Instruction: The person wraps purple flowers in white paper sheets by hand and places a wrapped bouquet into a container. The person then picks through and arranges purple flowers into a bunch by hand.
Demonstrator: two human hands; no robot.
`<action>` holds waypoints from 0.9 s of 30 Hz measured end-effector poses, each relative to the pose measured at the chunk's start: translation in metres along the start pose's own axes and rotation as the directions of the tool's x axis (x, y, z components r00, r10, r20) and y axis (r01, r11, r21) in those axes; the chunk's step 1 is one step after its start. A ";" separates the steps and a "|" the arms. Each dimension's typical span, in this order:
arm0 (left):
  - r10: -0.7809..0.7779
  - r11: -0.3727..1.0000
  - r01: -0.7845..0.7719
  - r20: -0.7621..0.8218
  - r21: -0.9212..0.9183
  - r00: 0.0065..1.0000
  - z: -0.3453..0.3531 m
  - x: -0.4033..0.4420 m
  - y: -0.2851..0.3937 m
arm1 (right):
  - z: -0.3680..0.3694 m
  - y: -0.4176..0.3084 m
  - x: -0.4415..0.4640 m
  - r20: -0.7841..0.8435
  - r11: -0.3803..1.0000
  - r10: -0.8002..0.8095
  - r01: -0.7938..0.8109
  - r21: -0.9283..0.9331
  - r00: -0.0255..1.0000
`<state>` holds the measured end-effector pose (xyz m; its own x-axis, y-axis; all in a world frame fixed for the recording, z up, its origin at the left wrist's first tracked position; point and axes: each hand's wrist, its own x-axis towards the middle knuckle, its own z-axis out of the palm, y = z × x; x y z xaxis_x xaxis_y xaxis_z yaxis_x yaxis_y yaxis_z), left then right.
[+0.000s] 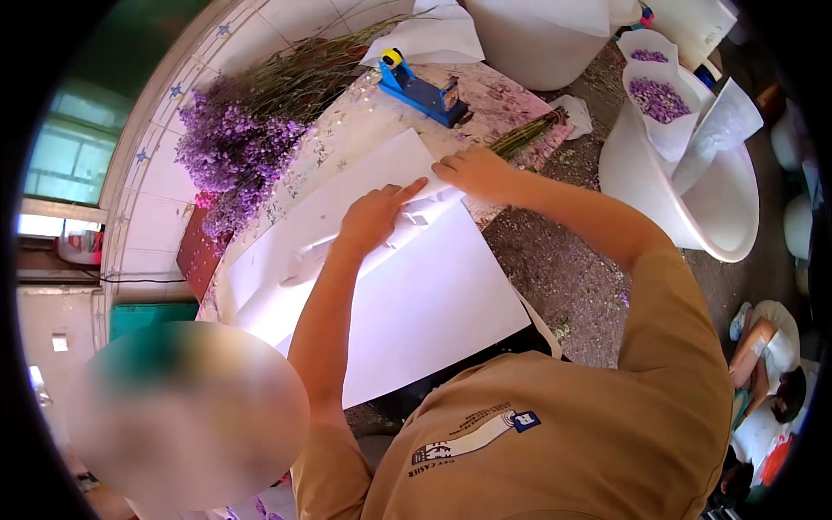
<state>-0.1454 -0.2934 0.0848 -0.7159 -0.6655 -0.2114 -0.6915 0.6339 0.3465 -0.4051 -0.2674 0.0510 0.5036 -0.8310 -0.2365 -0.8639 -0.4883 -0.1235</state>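
A large white paper sheet (433, 286) lies across the table in front of me, its far part folded or rolled over in a creased ridge. My left hand (371, 218) grips this ridge near the middle, with one finger stretched along it. Close by, my right hand (477, 173) is closed on the paper's right end. Just beyond the right hand, a bundle of cut stems (530, 132) lies on the table. Whether these stems run on under the paper is hidden.
Purple dried flowers (234, 147) lie at the table's far left. A blue tape dispenser (425, 91) stands behind the paper. On the right, a white tub (624, 165) holds paper-wrapped purple flowers (659, 100). Another person (771, 347) sits far right; a blurred patch covers the lower left.
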 end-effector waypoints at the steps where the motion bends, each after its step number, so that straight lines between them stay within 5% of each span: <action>1: 0.068 0.983 -0.057 -0.058 0.175 0.996 0.011 -0.001 -0.002 | 0.026 0.002 -0.002 -0.283 0.993 -0.085 0.059 -0.102 0.955; 2: 0.145 0.931 -0.102 -0.099 0.350 0.984 0.022 -0.001 -0.003 | 0.041 0.002 -0.004 -0.534 0.974 -0.187 0.084 -0.211 0.824; 6: 0.193 0.850 -0.051 -0.220 0.524 0.956 0.043 -0.024 0.026 | 0.019 -0.009 -0.029 -0.513 0.974 -0.199 0.109 -0.200 0.835; 8: 0.214 0.843 -0.052 -0.245 0.535 0.946 0.054 -0.032 0.033 | 0.005 -0.002 -0.021 -0.259 0.987 -0.154 0.161 0.004 0.954; 9: 0.208 0.857 -0.038 -0.278 0.514 0.938 0.055 -0.037 0.043 | -0.001 -0.003 -0.015 -0.264 0.987 -0.154 0.161 0.006 0.952; 11: 0.159 0.901 -0.002 -0.325 0.435 0.932 0.056 -0.048 0.066 | -0.017 -0.007 0.001 0.025 0.983 -0.153 0.150 0.110 0.988; 14: -0.030 0.960 0.152 -0.454 0.234 0.890 0.054 -0.038 0.089 | -0.024 -0.006 0.019 0.204 0.980 -0.125 0.088 0.180 0.971; 15: -0.044 0.958 0.168 -0.460 0.233 0.887 0.047 -0.028 0.092 | -0.026 -0.007 0.018 0.149 0.977 -0.159 0.134 0.166 0.976; 17: -0.327 0.936 0.336 -0.095 0.107 0.940 0.026 0.007 0.088 | -0.023 -0.003 0.021 0.198 0.963 -0.199 0.153 0.222 0.960; 18: -0.336 0.933 0.346 -0.109 0.100 0.936 0.018 0.020 0.082 | -0.024 0.002 0.022 0.244 0.948 -0.222 0.151 0.278 0.944; 20: -0.294 0.948 0.315 0.262 -0.043 0.919 0.000 0.048 0.071 | -0.036 0.007 0.012 0.197 0.948 -0.185 0.122 0.293 0.963; 24: -0.138 0.977 0.182 0.323 -0.111 0.936 -0.023 0.095 0.053 | -0.053 0.052 0.005 0.000 0.917 -0.140 0.130 0.376 0.990; 27: -0.069 0.995 0.080 0.193 -0.053 0.979 -0.048 0.117 0.061 | -0.088 0.088 0.012 -0.225 0.558 0.095 0.136 0.819 0.970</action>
<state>-0.2660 -0.3515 0.1251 -0.6719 -0.6185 -0.4074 -0.7406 0.5569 0.3760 -0.4745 -0.3439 0.1225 0.4095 -0.9120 -0.0241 -0.4245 -0.1671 -0.8899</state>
